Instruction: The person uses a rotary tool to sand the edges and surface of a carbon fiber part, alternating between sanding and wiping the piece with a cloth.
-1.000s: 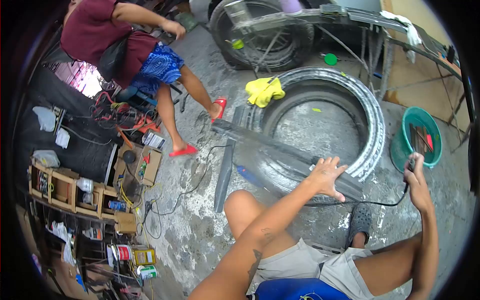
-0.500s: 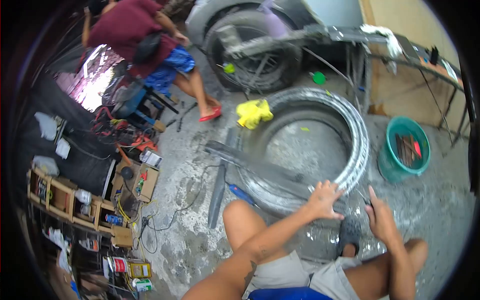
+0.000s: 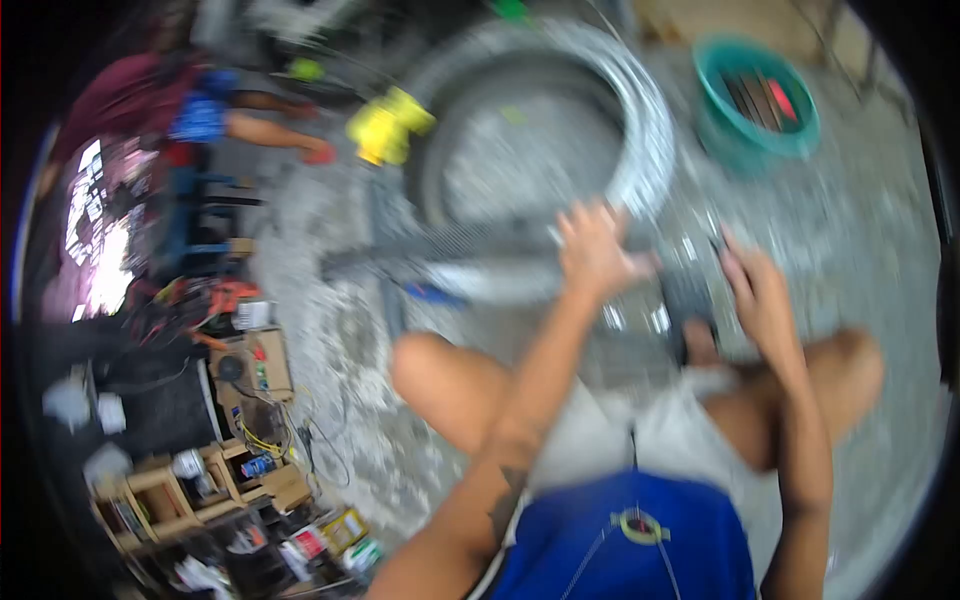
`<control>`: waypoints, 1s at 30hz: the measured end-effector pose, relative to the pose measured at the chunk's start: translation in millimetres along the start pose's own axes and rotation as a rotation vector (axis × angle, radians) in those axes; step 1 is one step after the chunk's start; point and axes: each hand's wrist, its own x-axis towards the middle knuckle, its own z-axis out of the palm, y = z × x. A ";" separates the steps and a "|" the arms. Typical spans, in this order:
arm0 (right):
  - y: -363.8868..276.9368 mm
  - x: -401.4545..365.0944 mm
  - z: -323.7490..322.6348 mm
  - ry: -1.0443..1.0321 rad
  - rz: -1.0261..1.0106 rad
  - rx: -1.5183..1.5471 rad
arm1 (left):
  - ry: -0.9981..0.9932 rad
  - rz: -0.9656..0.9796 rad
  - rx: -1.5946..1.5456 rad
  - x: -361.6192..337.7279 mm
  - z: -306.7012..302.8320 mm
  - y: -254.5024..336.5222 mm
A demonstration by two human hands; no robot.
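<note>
A large tire (image 3: 648, 130), its rim edge whitish and wet-looking, lies flat on the concrete floor before me. Across its near side runs a long dark rubber strip (image 3: 450, 243). My left hand (image 3: 597, 250) rests over the strip's right end, fingers spread. To the right, my right hand (image 3: 757, 290) is closed around a slim dark-handled tool (image 3: 716, 243); motion blur hides its exact kind. Another dark strip (image 3: 388, 215) lies on the floor left of the tire, with a blue-handled tool (image 3: 433, 293) near it.
A green bucket (image 3: 755, 150) holding brownish pieces stands beyond my right hand. Yellow gloves or cloth (image 3: 390, 125) lie at the tire's left edge. Wooden shelving (image 3: 155, 500) and cables line the left. Another person (image 3: 205, 110) is at upper left.
My view has tipped downward and swung, so the tire, bucket and hands appear higher and my blue shirt shows more. Both hands keep much the same poses.
</note>
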 end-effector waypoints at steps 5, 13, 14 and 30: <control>-7.7 -12.6 19.1 -0.157 0.052 -0.089 | 0.246 0.056 0.165 4.1 32.0 -9.4; -3.1 13.4 25.7 -0.252 -0.099 -0.152 | 0.354 0.104 0.219 4.6 46.8 -8.7; -3.2 15.9 25.0 -0.259 -0.090 -0.152 | 0.365 0.104 0.216 4.8 47.9 -8.9; -60.2 81.2 -15.9 -0.758 -0.330 -0.477 | 0.158 -0.016 0.135 2.9 33.1 5.5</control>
